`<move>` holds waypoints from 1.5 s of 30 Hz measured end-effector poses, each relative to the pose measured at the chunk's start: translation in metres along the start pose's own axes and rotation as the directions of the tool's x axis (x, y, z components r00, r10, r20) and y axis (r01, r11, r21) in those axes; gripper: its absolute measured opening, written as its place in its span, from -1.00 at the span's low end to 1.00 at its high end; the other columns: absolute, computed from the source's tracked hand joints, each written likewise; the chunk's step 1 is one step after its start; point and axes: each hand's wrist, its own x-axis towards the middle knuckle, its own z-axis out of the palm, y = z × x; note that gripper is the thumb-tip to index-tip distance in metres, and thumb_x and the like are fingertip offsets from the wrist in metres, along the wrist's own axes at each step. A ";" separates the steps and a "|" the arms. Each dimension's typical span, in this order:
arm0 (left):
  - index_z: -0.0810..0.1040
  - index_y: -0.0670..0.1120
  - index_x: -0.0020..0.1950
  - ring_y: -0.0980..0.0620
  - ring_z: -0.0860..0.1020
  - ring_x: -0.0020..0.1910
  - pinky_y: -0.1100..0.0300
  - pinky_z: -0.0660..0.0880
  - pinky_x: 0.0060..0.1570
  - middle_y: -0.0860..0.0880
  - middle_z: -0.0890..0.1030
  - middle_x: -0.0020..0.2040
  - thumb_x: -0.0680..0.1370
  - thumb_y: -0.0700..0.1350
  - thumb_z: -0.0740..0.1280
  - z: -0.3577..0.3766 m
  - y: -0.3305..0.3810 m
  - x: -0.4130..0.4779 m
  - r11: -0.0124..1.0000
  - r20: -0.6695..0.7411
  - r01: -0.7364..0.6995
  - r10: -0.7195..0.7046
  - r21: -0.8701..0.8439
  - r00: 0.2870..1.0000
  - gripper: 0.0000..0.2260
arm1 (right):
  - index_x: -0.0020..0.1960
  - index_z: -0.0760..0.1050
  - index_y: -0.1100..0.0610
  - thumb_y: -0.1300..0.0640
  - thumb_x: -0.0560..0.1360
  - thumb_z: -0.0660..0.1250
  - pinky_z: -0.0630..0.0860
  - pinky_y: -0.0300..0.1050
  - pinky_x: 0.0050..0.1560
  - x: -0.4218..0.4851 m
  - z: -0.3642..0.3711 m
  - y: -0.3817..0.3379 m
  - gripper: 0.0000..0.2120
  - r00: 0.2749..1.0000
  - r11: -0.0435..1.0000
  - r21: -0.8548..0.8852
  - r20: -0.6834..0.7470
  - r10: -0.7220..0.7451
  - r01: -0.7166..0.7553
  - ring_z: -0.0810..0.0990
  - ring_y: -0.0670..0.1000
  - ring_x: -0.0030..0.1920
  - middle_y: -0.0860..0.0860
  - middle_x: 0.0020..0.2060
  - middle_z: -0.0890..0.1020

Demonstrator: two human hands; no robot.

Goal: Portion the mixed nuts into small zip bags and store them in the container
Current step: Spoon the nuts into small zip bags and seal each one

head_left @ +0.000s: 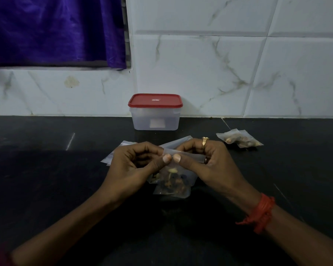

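— While I watch from here, what's on the left?
— I see empty zip bags (pixel 108 158) lying on the tabletop (pixel 37 169) behind the left hand (pixel 140 160), which pinches the top strip of a nut-filled bag (pixel 173 186).
— And further right?
— The red-lidded container (pixel 155 117) stands closed by the wall (pixel 200 64); the right hand (pixel 207 160) pinches the same strip; a second packed bag (pixel 238 140) lies far right.

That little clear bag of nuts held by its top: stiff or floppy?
Probably floppy: the small clear plastic zip bag of mixed nuts sags below the left hand and right hand pinching its top. Likely bottom-heavy, since the nuts pool low.
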 end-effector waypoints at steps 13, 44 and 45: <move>0.67 -0.17 -0.14 0.04 0.69 -0.19 0.25 0.60 -0.16 -0.03 0.72 -0.17 0.43 -0.21 0.46 -0.001 0.002 0.000 0.996 0.048 -0.054 0.051 0.073 0.998 -0.95 | -0.08 0.69 0.10 -0.11 0.38 0.46 0.66 -0.01 -0.06 -0.001 -0.001 -0.001 -0.71 0.998 0.999 0.021 0.047 0.041 -0.042 0.72 0.02 -0.11 0.02 -0.17 0.74; 0.66 -0.13 -0.07 0.01 0.68 -0.25 0.19 0.62 -0.25 -0.05 0.72 -0.15 0.44 -0.10 0.44 -0.014 -0.004 0.006 0.991 -0.107 0.074 -0.063 0.109 0.992 -0.87 | -0.13 0.68 0.13 -0.02 0.37 0.50 0.65 -0.18 -0.19 0.009 -0.026 -0.002 -0.78 0.995 0.994 -0.071 0.031 0.090 -0.088 0.72 0.00 -0.27 0.03 -0.28 0.74; 0.66 -0.13 -0.08 0.02 0.68 -0.25 0.21 0.62 -0.27 -0.04 0.72 -0.15 0.43 -0.10 0.44 -0.014 -0.003 0.006 0.992 -0.106 0.074 -0.063 0.105 0.992 -0.87 | -0.15 0.67 0.14 -0.01 0.36 0.50 0.64 -0.20 -0.23 0.010 -0.027 -0.003 -0.78 0.996 0.994 -0.069 0.030 0.087 -0.085 0.71 0.00 -0.30 0.04 -0.30 0.73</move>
